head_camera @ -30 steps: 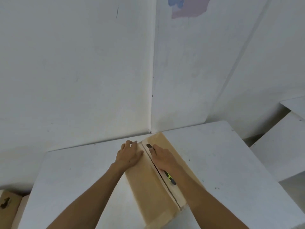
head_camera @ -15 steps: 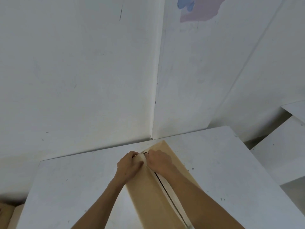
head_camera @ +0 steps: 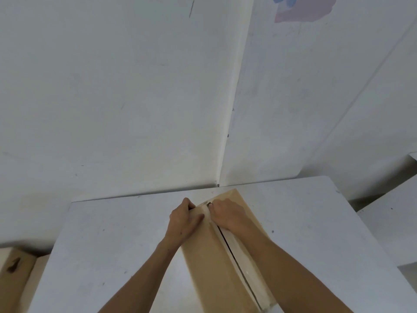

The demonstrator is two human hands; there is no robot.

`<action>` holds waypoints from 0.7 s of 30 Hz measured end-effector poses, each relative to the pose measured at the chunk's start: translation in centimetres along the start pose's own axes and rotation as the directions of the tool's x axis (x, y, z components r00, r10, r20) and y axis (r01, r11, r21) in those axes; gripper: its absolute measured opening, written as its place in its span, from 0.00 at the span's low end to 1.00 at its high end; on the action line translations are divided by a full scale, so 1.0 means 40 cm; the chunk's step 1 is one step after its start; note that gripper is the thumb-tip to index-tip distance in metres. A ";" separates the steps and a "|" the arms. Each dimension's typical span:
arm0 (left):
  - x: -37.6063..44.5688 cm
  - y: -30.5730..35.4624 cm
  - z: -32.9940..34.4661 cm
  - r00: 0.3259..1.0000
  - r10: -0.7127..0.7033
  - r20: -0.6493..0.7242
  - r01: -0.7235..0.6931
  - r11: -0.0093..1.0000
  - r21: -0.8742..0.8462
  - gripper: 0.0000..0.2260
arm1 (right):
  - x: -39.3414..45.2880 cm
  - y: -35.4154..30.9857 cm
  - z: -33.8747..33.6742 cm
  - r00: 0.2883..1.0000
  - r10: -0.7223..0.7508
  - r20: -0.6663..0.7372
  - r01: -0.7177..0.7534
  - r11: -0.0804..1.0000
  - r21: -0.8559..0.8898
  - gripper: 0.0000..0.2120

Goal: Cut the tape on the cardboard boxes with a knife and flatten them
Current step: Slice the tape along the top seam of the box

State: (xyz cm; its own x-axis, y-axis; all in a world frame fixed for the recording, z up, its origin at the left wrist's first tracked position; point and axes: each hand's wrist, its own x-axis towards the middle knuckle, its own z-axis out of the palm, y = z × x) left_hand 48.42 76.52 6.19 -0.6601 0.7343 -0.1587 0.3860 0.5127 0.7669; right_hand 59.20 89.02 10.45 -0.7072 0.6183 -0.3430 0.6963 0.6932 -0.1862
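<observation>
A long brown cardboard box (head_camera: 209, 269) lies on the white table (head_camera: 108, 245), running from the near edge toward the wall. Its top seam (head_camera: 234, 256) is split open as a dark gap, with pale tape (head_camera: 247, 265) left along the right flap. My left hand (head_camera: 184, 220) grips the left flap at the far end, fingers curled over its edge and thumb lying on top. My right hand (head_camera: 228, 214) has its fingers curled into the seam at the same end, on the right flap. No knife is visible.
White wall panels stand right behind the table and meet in a corner near the box's far end. Another brown cardboard box (head_camera: 13, 274) sits low at the left, beside the table. White blocks (head_camera: 394, 233) stand off the table's right side.
The green-and-black knife seen under my right hand has gone out of sight. Both hands moved to the far end of the seam and curled onto the flaps. The gap has opened.
</observation>
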 end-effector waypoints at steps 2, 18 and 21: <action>-0.002 0.001 0.000 1.000 -0.007 -0.003 0.006 1.000 -0.009 0.09 | 0.007 -0.002 0.001 1.000 -0.006 -0.024 0.005 1.000 -0.021 0.18; 0.020 0.006 0.010 0.999 -0.053 -0.007 0.053 0.998 -0.017 0.03 | 0.038 -0.002 0.020 0.997 -0.035 -0.068 0.025 0.989 -0.143 0.15; 0.022 0.005 0.011 0.997 -0.071 0.001 0.071 0.997 -0.018 0.02 | 0.041 -0.001 0.019 0.997 -0.046 -0.064 0.037 0.990 -0.135 0.15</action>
State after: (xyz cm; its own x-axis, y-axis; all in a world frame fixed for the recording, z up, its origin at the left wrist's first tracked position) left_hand 48.18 77.48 5.95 -0.6848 0.6967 -0.2135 0.3263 0.5552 0.7650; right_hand 58.11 89.71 9.19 -0.7449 0.6080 -0.2745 0.6465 0.7594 -0.0723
